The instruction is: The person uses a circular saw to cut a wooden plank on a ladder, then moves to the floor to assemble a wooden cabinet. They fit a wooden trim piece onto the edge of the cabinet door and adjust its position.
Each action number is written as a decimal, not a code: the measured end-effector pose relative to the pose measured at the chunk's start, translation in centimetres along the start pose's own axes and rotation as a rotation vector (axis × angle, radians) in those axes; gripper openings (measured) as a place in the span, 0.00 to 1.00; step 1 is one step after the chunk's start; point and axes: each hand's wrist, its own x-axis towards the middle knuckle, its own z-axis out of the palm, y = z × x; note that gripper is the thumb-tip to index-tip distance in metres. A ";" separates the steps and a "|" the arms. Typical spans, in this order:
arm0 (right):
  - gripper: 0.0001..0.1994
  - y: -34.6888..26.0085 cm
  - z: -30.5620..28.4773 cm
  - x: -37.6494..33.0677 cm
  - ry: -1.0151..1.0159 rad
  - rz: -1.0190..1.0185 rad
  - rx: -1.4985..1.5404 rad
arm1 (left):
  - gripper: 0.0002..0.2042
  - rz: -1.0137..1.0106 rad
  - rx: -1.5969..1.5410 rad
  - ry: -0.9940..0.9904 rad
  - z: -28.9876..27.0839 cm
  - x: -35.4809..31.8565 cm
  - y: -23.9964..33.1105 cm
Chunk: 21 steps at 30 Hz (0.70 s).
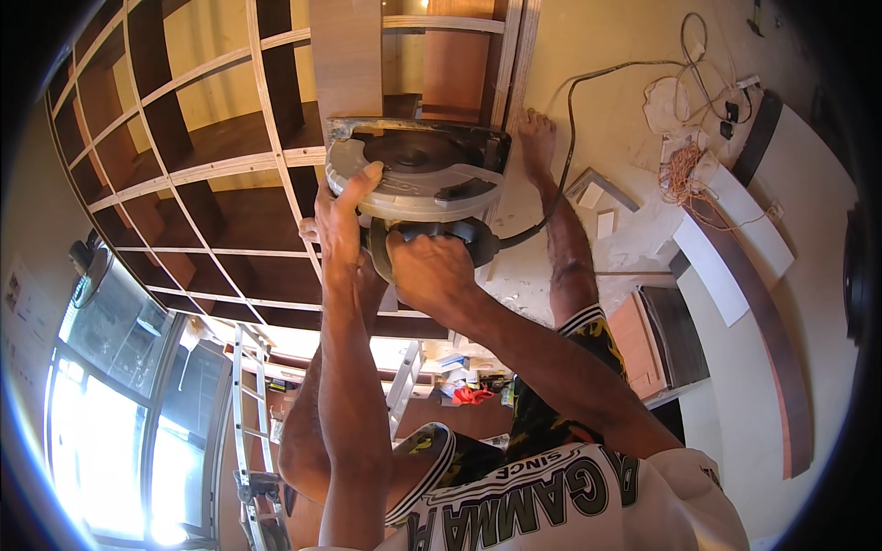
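Observation:
A circular saw [413, 188] with a scuffed grey blade guard lies across a brown board [346, 64]. My right hand [432, 271] is wrapped round its black rear handle. At the saw's left side is my left hand [342, 216], its thumb pressed on the guard and its other fingers curled beside the edge, partly hidden. The blade cannot be seen under the guard. From the handle a black power cord [571, 119] runs off to the right.
A large wooden grid of open compartments [220, 207] fills the left. My bare foot [537, 138] stands right of the saw. Orange cord [684, 174], board offcuts [712, 266] and a long curved-looking brown strip [767, 340] lie right. A ladder [248, 395] stands lower left.

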 end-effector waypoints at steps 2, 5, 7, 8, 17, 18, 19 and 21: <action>0.13 0.0 -0.1 0.1 -0.010 0.002 -0.003 | 0.32 -0.001 -0.012 0.000 0.2 -0.3 0.4; 0.13 -0.1 -0.1 0.1 -0.024 0.006 -0.005 | 0.32 -0.002 -0.028 0.006 0.5 -0.6 0.8; 0.13 -0.1 -0.2 0.1 -0.021 0.007 -0.002 | 0.32 -0.002 -0.018 0.010 0.5 -0.7 0.9; 0.13 -0.1 -0.2 0.1 -0.023 0.008 -0.001 | 0.32 -0.003 -0.004 0.011 0.5 -0.7 1.0; 0.08 -0.3 -0.2 0.0 0.014 0.000 -0.042 | 0.33 -0.008 0.027 0.002 0.0 -0.2 0.3; 0.08 -0.3 -0.2 0.0 0.012 -0.001 -0.043 | 0.33 -0.004 0.025 -0.001 -0.1 0.1 0.0; 0.08 -0.3 -0.2 0.0 0.009 -0.002 -0.044 | 0.33 0.001 0.028 -0.004 -0.2 0.2 -0.1; 0.08 -0.4 -0.2 0.0 0.008 0.001 -0.044 | 0.33 0.012 0.034 -0.010 -0.3 0.3 -0.2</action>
